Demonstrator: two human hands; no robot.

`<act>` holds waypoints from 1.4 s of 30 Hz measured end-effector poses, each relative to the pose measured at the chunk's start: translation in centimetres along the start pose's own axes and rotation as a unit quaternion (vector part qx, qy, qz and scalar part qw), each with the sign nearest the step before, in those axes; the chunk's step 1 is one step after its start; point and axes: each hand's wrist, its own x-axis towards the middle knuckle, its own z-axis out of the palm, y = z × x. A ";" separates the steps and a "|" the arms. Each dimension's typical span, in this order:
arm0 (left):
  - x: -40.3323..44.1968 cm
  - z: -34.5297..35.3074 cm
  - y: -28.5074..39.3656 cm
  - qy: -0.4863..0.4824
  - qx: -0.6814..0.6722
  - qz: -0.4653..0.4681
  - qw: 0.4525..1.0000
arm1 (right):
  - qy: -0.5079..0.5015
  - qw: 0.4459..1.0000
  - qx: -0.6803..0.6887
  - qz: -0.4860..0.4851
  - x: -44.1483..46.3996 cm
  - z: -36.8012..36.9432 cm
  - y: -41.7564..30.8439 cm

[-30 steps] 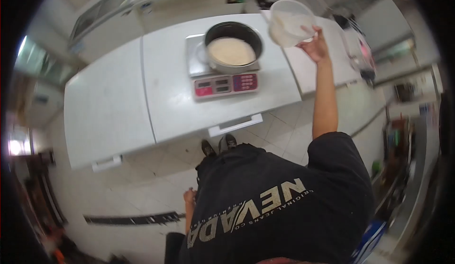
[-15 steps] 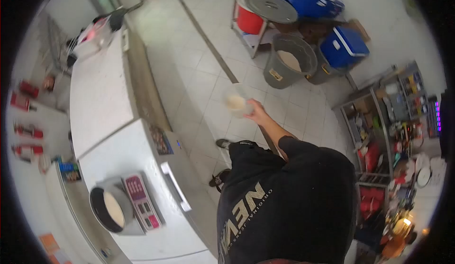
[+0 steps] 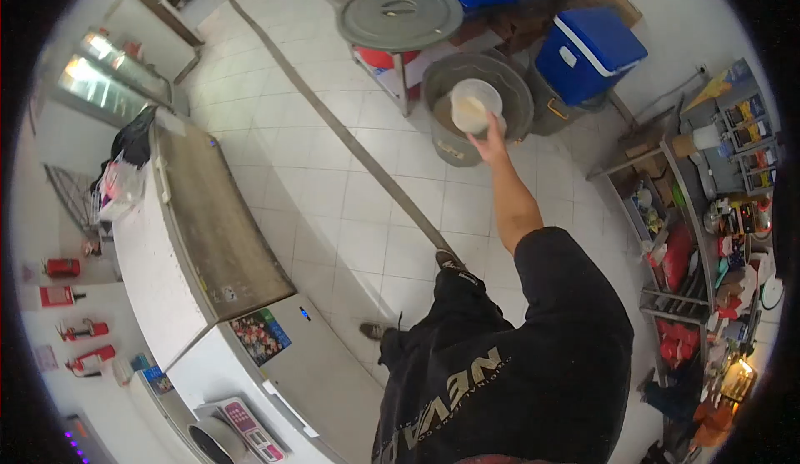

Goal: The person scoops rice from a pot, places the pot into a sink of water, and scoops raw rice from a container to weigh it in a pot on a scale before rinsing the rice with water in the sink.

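Observation:
My right hand (image 3: pixel 490 141) grips the rim of a translucent plastic tub (image 3: pixel 476 104), which has some pale contents in it. The tub is over the mouth of a large grey bin (image 3: pixel 454 149) at the upper middle, and it hides part of the bin's inside. At the lower left a metal pot (image 3: pixel 215 441) sits on a scale (image 3: pixel 250 427) with a pink and white panel, on a white freezer. My left hand is out of view.
A grey round lid (image 3: pixel 400 16) lies on a table beside the bin. Right of the bin is a blue cooler (image 3: pixel 588 54). A cluttered shelf (image 3: pixel 679 206) stands at the right. Fire extinguishers (image 3: pixel 88 361) hang at the left.
I have turned away from the scale and stepped towards the grey bin. My right hand has carried the tub from beside the pot, across the floor, to over the bin.

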 end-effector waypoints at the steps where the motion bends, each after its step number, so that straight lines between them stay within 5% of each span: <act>1: -0.2 1.2 1.8 -0.007 0.018 0.005 1.000 | 0.059 0.997 0.006 0.056 2.3 -0.1 0.1; 4: -0.9 3.8 7.7 -0.022 0.050 0.019 0.998 | 0.101 0.970 -0.016 0.219 9.1 -3.3 3.2; 13: 2.7 7.5 22.8 -0.059 0.119 0.035 0.991 | 0.009 0.975 0.028 0.222 18.2 6.4 10.1; 19: 7.7 7.8 33.2 -0.070 0.149 0.046 0.985 | 0.194 0.964 -0.090 0.158 29.8 17.8 6.5; 25: 11.9 7.8 45.2 -0.061 0.119 0.083 0.988 | 0.173 0.969 0.103 0.145 38.9 18.6 6.8; 26: 12.5 7.8 47.0 -0.064 0.112 0.092 0.987 | 0.111 0.986 -0.124 0.016 37.6 17.0 6.5; 27: 13.0 8.1 48.6 -0.067 0.111 0.097 0.987 | 0.042 0.931 -0.344 -0.113 35.3 14.9 6.1; 28: 13.9 8.6 50.5 -0.073 0.116 0.087 0.987 | -0.031 0.807 -0.541 -0.233 34.4 13.5 5.0; 29: 14.6 9.2 52.4 -0.080 0.121 0.078 0.986 | 0.046 0.972 -0.211 -0.088 35.5 11.5 5.1; 30: 15.3 9.6 53.9 -0.081 0.110 0.048 0.990 | 0.115 0.979 0.155 0.068 36.3 9.1 5.7; 31: 15.5 10.0 54.5 -0.080 0.097 0.018 0.992 | 0.100 0.968 -0.226 -0.042 32.4 6.7 4.2; 32: 15.7 10.3 54.1 -0.082 0.103 0.062 0.989 | 0.066 0.806 -0.571 -0.143 27.9 3.4 1.8; 34: 16.1 11.1 53.9 -0.084 0.133 0.113 0.981 | 0.065 0.807 -0.574 -0.122 22.1 -1.1 -0.9; 35: 15.9 11.8 54.5 -0.085 0.158 0.116 0.977 | 0.130 0.962 -0.236 -0.038 21.1 -4.6 -0.5; 36: 15.8 12.4 55.0 -0.086 0.183 0.120 0.972 | 0.178 0.973 0.138 0.054 20.0 -8.6 0.0; 39: 11.1 15.9 58.3 -0.072 0.184 0.015 0.980 | 0.146 0.987 0.049 0.045 14.6 -14.5 -2.5; 42: 13.3 14.2 50.5 -0.142 0.306 0.193 0.921 | 0.183 0.975 0.116 0.055 12.2 -17.5 -4.4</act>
